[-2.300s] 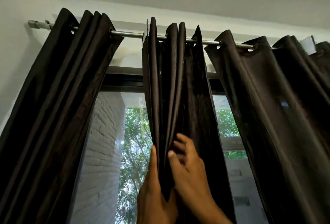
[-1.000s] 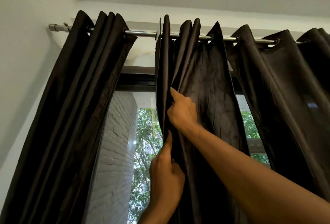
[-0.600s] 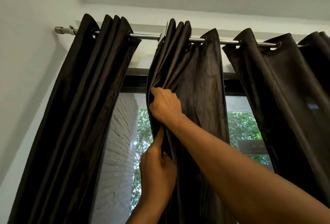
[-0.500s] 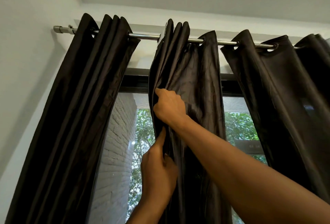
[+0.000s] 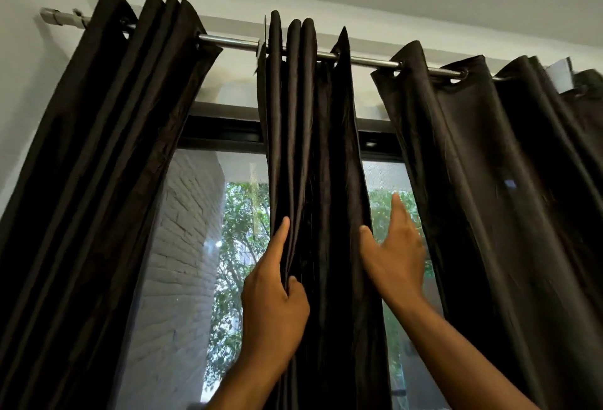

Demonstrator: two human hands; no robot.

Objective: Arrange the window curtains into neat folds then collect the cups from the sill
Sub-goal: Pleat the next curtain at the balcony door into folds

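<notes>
Head view: three dark brown eyelet curtain panels hang from a metal rod (image 5: 235,43) over a window (image 5: 202,246). The middle curtain panel (image 5: 313,148) is gathered into narrow vertical folds. The left hand (image 5: 274,302) pinches the panel's left-edge folds between thumb and curled fingers, index finger extended upward along the cloth. The right hand (image 5: 396,256) is spread, fingers straight, at the panel's right edge, gripping nothing. The left curtain panel (image 5: 107,164) hangs bunched; the right curtain panel (image 5: 483,181) hangs looser. No cups or sill in frame.
</notes>
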